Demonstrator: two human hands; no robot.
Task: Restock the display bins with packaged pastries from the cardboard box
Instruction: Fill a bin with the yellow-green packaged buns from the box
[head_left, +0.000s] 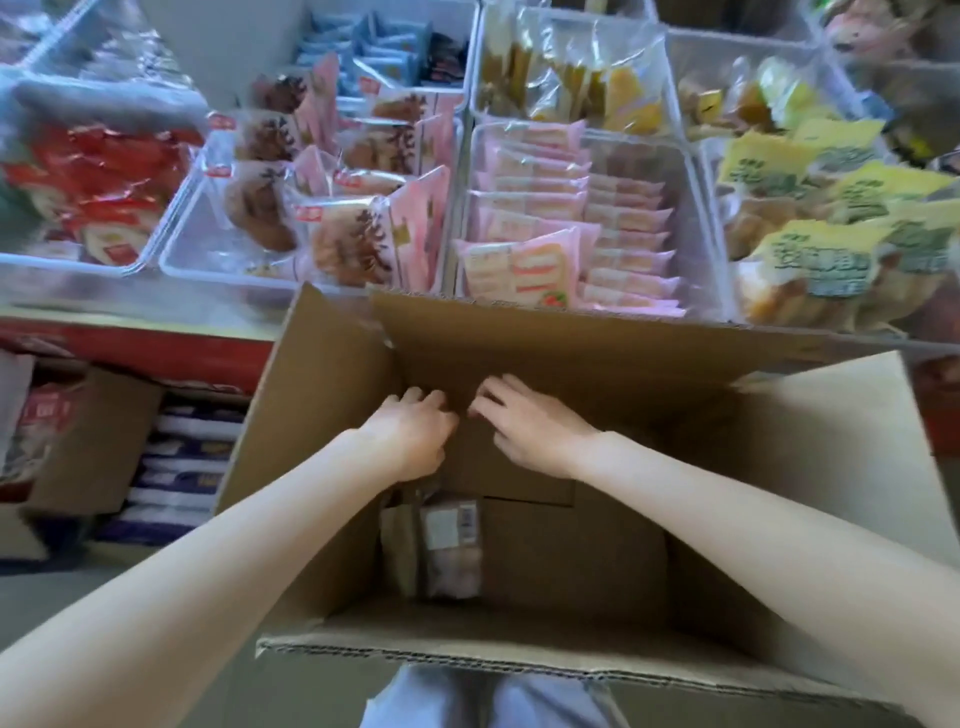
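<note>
An open cardboard box stands in front of me, below the display shelf. Both of my hands reach deep into it near its far wall. My left hand has curled fingers against the cardboard; my right hand lies beside it with fingers spread on the box's inner flap. Neither hand visibly holds a pack. A few packaged pastries lie at the bottom of the box, under my left forearm. Beyond the box, a clear bin holds rows of pink packs, and another clear bin holds brown pastries in pink wrappers.
More clear bins hold red packs at left, yellow-labelled packs at right and blue packs at the back. Under the red shelf edge, cartons and stacked goods sit on the floor at left.
</note>
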